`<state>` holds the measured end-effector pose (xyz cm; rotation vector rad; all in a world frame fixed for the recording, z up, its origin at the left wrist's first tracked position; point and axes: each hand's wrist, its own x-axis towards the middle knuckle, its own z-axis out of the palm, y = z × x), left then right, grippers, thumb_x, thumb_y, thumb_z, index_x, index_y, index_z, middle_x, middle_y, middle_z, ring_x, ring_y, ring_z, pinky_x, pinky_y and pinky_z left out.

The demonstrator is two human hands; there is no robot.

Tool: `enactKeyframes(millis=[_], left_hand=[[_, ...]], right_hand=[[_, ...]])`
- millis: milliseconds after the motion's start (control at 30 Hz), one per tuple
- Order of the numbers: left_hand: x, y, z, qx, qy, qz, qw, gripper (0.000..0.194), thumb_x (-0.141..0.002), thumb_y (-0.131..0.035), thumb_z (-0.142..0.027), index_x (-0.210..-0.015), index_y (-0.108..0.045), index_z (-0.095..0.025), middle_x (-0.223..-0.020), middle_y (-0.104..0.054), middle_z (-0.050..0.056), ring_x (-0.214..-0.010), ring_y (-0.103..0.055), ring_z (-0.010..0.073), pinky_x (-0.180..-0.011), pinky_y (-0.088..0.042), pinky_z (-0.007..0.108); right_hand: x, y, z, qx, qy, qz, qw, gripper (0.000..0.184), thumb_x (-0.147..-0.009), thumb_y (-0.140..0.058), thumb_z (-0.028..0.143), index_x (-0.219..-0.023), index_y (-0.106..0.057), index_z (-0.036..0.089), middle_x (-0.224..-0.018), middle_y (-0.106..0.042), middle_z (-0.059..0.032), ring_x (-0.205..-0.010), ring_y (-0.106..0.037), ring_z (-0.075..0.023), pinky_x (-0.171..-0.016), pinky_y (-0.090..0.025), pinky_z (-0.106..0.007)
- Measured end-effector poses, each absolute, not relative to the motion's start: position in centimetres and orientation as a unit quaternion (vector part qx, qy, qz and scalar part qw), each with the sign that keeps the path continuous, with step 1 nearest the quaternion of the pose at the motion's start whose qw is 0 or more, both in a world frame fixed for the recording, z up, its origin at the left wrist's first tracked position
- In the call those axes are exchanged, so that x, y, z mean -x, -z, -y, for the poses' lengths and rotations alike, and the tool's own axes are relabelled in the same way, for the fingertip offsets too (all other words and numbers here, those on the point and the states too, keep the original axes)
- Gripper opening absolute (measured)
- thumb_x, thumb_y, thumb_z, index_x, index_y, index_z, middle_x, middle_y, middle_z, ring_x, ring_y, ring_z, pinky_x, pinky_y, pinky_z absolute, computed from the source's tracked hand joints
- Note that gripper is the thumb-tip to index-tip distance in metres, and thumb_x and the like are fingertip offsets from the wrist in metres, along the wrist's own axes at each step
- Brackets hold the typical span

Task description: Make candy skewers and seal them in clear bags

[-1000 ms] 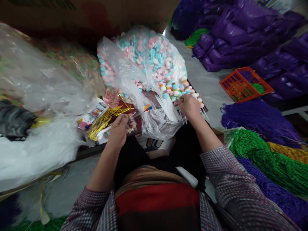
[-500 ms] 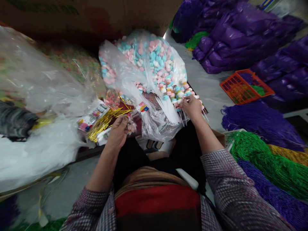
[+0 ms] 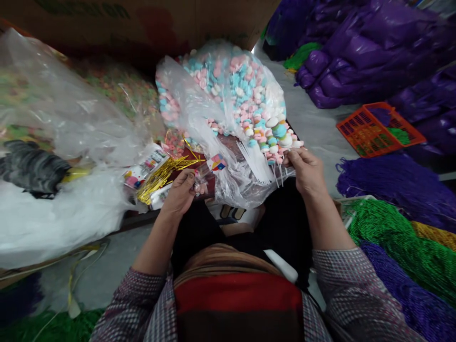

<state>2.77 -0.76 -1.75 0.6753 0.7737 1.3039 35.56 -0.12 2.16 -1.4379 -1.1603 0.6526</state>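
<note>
My left hand point(image 3: 181, 191) is closed in a pinch on the edge of a small clear plastic bag point(image 3: 201, 187) with pinkish pieces inside. Over at the right, my right hand point(image 3: 306, 170) pinches the lower end of a candy skewer point(image 3: 280, 130), whose larger pastel pieces stand a little above the others. More skewers of pink, blue and white candy lie under and beside it, their white sticks toward me. A fan of bare white sticks point(image 3: 254, 164) rests between my hands on clear plastic. Gold twist ties point(image 3: 160, 178) are heaped beside my left hand.
Behind the skewers stands a big clear bag of pastel candy point(image 3: 228, 71). Bags of multicoloured candy point(image 3: 121, 95) fill the left. A cardboard box point(image 3: 199, 23) walls off the back. On the right are purple bags point(image 3: 374, 52), an orange basket point(image 3: 363, 130) and green strands point(image 3: 384, 228).
My right hand has drawn back slightly to the right, and a candy skewer now rises from its fingertips. My left hand keeps its pinch on the small bag. The whole view has shifted a little.
</note>
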Motion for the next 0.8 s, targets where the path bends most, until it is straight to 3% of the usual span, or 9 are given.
enactKeyframes(millis=[233, 367, 800], left_hand=[[-2.1, 1.7, 1.1, -0.336, -0.554, -0.346, 0.679, 0.038, -0.065, -0.092, -0.048, -0.077, -0.069, -0.020, -0.052, -0.054, -0.007, -0.046, -0.052, 0.0094, -0.051, -0.049, 0.027], [-1.6, 2.0, 1.3, -0.353, -0.531, -0.365, 0.678, 0.039, -0.064, -0.093, -0.049, -0.076, -0.071, -0.019, -0.057, -0.060, -0.004, -0.049, -0.056, 0.0104, -0.051, -0.051, 0.026], [-0.7, 2.4, 1.6, -0.347, -0.539, -0.366, 0.675, 0.041, -0.065, -0.092, -0.053, -0.076, -0.069, -0.021, -0.052, -0.057, -0.005, -0.047, -0.054, 0.0116, -0.052, -0.049, 0.028]], right_hand=[[-35.4, -2.0, 1.0, 0.605, -0.286, 0.470, 0.576, 0.027, -0.077, -0.079, 0.050, -0.073, -0.071, 0.024, -0.064, -0.062, 0.0021, -0.059, -0.053, -0.0121, -0.064, -0.049, -0.031], [-35.7, -2.2, 0.2, 0.614, -0.271, 0.468, 0.575, 0.025, -0.078, -0.078, 0.048, -0.083, -0.074, 0.024, -0.063, -0.061, 0.0037, -0.054, -0.050, -0.0101, -0.058, -0.044, -0.029], [-33.1, -1.9, 1.0, 0.562, -0.376, 0.494, 0.547, 0.040, -0.068, -0.085, 0.062, -0.081, -0.077, 0.026, -0.070, -0.072, 0.0000, -0.065, -0.063, -0.0154, -0.071, -0.054, -0.035]])
